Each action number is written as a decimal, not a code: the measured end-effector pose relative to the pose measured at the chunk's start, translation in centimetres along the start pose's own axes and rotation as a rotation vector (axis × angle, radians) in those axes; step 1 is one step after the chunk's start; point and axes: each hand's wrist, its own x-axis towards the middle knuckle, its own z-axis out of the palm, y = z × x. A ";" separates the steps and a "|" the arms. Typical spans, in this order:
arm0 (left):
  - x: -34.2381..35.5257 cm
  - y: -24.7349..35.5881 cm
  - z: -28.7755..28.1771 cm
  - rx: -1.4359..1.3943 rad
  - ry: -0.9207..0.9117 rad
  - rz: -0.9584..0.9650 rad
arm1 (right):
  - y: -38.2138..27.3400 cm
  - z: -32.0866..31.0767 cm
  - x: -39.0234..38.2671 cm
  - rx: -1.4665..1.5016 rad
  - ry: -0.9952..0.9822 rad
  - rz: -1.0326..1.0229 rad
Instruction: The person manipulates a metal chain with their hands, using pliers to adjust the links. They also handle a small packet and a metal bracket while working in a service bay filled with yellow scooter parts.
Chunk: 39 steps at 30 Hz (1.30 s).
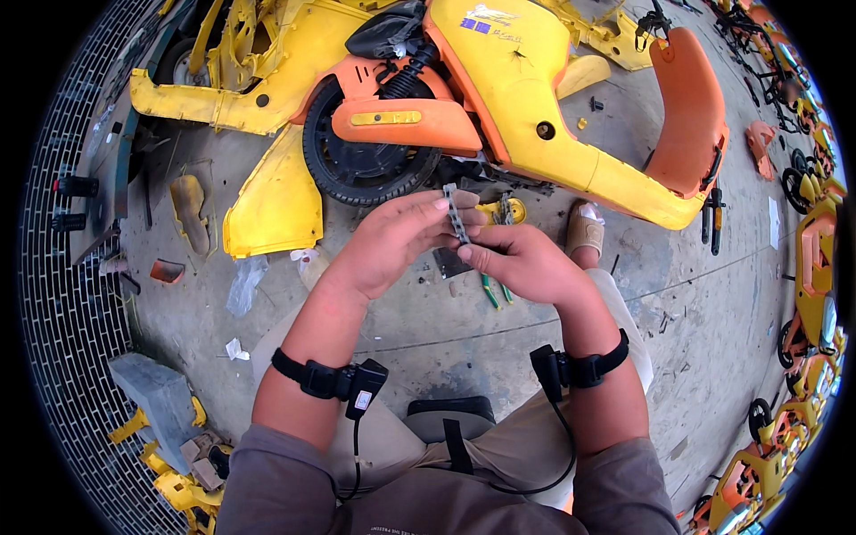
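In front of me, both hands hold a short dark metal strip of links that looks like a length of chain [456,217]. My left hand [388,239] is closed around its upper end, thumb in front and fingers behind. The lower end is pinched between the thumb and fingers of my right hand [526,263]. Just beyond my hands lies a scooter [535,98] on its side, with yellow and orange body panels and a black rear wheel [357,165]. Below my right hand, green-handled pliers [490,292] rest on the ground, their heads hidden. A round yellow part [515,211] sits behind my fingers.
A loose yellow panel [276,201] leans near the wheel, with more yellow body parts [267,45] at the far left. A grey block [147,383] stands at the left. Along the right edge run several yellow and orange scooters [816,259]. Small scraps dot the concrete.
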 end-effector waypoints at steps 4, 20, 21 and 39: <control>0.3 0.0 -0.6 -0.136 -0.028 0.064 | -1.4 0.2 0.4 -0.211 0.169 -0.092; -0.8 0.7 -1.1 0.231 0.286 0.203 | -3.1 4.4 2.2 -0.732 0.386 -0.395; -0.8 0.7 -1.0 0.292 0.306 0.208 | -3.2 4.7 2.1 -0.714 0.367 -0.389; 0.1 0.8 1.6 0.135 0.269 0.108 | -5.9 1.6 0.4 0.319 0.273 0.169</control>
